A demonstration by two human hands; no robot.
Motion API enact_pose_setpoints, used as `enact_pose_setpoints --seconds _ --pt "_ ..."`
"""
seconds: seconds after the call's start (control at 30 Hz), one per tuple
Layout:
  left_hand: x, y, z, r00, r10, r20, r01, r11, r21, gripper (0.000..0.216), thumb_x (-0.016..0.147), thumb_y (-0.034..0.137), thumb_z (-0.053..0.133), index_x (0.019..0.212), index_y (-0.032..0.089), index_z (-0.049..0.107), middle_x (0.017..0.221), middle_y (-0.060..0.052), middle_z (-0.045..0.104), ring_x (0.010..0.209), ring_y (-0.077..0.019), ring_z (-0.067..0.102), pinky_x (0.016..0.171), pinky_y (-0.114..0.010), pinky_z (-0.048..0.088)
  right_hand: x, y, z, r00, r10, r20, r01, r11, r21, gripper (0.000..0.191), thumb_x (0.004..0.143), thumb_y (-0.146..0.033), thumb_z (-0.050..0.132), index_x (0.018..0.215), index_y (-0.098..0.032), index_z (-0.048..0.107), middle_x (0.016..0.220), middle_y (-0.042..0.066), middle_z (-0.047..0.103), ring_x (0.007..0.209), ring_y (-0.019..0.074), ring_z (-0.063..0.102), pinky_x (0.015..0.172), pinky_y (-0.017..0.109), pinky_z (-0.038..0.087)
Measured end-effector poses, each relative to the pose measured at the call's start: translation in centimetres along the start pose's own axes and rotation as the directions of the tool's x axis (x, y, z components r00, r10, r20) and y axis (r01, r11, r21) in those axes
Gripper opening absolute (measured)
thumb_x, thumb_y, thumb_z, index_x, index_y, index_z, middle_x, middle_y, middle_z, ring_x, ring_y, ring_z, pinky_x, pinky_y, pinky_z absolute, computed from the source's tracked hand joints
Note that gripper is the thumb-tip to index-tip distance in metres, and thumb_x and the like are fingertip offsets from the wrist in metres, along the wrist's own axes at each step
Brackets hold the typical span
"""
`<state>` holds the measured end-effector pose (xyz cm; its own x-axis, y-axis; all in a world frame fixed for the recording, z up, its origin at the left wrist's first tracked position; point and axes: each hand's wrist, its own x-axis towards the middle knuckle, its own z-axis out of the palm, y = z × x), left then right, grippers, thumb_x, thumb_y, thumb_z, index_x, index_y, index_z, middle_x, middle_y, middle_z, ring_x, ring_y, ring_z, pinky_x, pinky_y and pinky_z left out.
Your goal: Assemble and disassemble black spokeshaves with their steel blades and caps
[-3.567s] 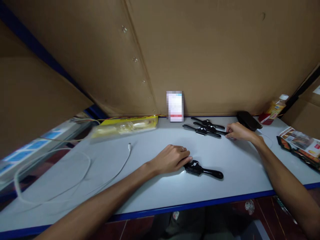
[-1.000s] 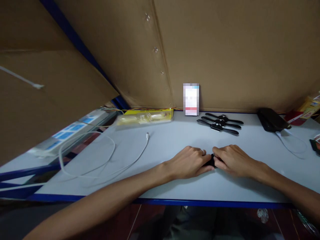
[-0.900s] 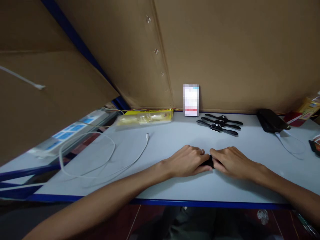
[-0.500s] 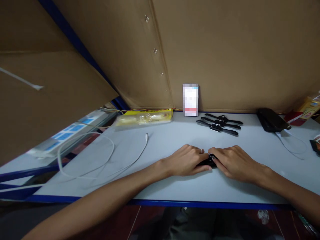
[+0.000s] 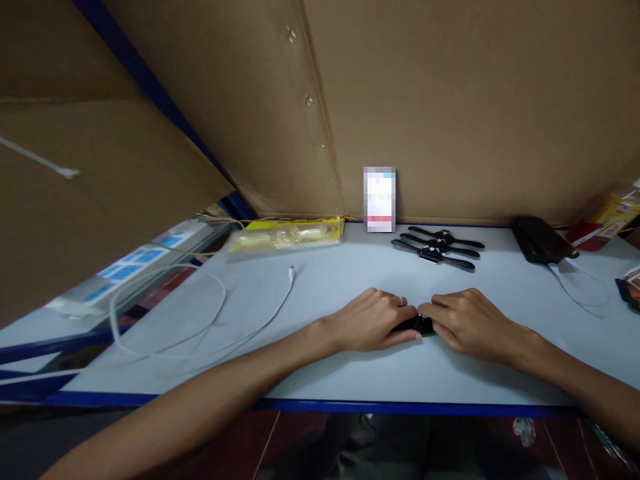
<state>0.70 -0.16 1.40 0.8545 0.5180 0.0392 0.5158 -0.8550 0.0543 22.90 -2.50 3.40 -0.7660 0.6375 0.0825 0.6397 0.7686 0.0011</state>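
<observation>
A black wristwatch (image 5: 416, 324) lies on the pale grey table (image 5: 350, 280) between my two hands, mostly hidden by them. My left hand (image 5: 373, 320) covers its left part with curled fingers; a ring shows on one finger. My right hand (image 5: 467, 320) covers its right part, fingers pressed on it. Several more black wristwatches (image 5: 437, 247) lie side by side farther back, apart from both hands.
A white card (image 5: 379, 199) stands against the cardboard wall. A yellow packet (image 5: 287, 234) lies at the back left, a white cable (image 5: 220, 313) loops at left. A black pouch (image 5: 543, 240) and a bottle (image 5: 617, 213) are at back right. The table's blue front edge (image 5: 400, 405) is close.
Since 3.6 s ago my right hand left the row of watches and joined the left on the near watch. In the last second both hands only shifted slightly on it.
</observation>
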Motion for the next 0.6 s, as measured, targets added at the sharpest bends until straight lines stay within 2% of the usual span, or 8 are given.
enact_pose_setpoints --seconds 0.1,0.2,0.3,0.4,0.47,0.6 --pt "-0.01 -0.07 0.16 1.000 0.003 -0.010 -0.003 1.000 0.000 0.047 0.103 0.054 0.037 0.088 0.017 0.062 0.076 -0.003 0.067 0.062 -0.0159 0.062 0.053 -0.028 0.032 -0.01 0.02 0.09 0.997 -0.070 0.026 0.069 0.997 0.019 0.025 0.085 -0.006 0.047 0.091 -0.017 0.068 0.076 0.002 0.064 0.056 0.0118 0.042 0.055 0.031 0.017" --pt "-0.07 -0.11 0.17 1.000 0.013 -0.018 -0.013 1.000 0.004 0.048 0.103 0.054 0.036 0.087 0.017 0.061 0.076 -0.003 0.067 0.063 -0.0163 0.062 0.053 -0.029 0.031 -0.05 0.19 0.19 1.000 -0.021 0.002 0.021 0.999 -0.036 0.023 0.086 -0.006 0.046 0.084 -0.016 0.067 0.072 0.002 0.062 0.055 0.0120 0.040 0.055 0.032 0.016" --pt "-0.09 -0.09 0.10 0.999 0.019 -0.030 -0.019 1.000 0.006 0.050 0.104 0.055 0.034 0.087 0.017 0.061 0.077 -0.003 0.067 0.061 -0.0158 0.061 0.052 -0.029 0.030 -0.11 0.26 0.21 0.999 0.017 -0.037 -0.019 0.998 -0.053 0.022 0.086 -0.007 0.046 0.089 -0.015 0.067 0.071 0.003 0.062 0.055 0.0124 0.040 0.055 0.032 0.016" --pt "-0.06 -0.09 0.15 0.999 0.019 -0.041 -0.019 1.000 0.002 0.051 0.104 0.055 0.033 0.086 0.017 0.061 0.074 -0.003 0.067 0.059 -0.0153 0.060 0.051 -0.029 0.029 -0.19 0.13 0.14 0.998 -0.041 -0.036 0.041 0.999 -0.011 0.026 0.084 -0.005 0.046 0.095 -0.016 0.067 0.073 0.002 0.063 0.055 0.0119 0.040 0.055 0.031 0.017" --pt "-0.03 -0.11 0.22 0.999 0.017 -0.037 -0.017 1.000 -0.007 0.051 0.103 0.055 0.034 0.086 0.017 0.062 0.074 -0.003 0.066 0.059 -0.0152 0.060 0.051 -0.029 0.029 -0.21 0.08 0.08 0.996 -0.087 -0.020 0.087 0.996 0.009 0.027 0.082 -0.003 0.045 0.091 -0.017 0.067 0.073 0.001 0.062 0.054 0.0114 0.040 0.055 0.031 0.017" --pt "-0.03 -0.12 0.25 1.000 0.012 -0.025 -0.013 1.000 -0.014 0.053 0.104 0.056 0.031 0.087 0.016 0.063 0.075 -0.004 0.066 0.061 -0.0149 0.061 0.052 -0.028 0.032 -0.17 0.29 -0.01 0.999 -0.045 -0.029 0.045 0.999 -0.024 0.023 0.084 -0.004 0.045 0.081 -0.016 0.065 0.069 0.002 0.060 0.053 0.0113 0.039 0.055 0.031 0.017"
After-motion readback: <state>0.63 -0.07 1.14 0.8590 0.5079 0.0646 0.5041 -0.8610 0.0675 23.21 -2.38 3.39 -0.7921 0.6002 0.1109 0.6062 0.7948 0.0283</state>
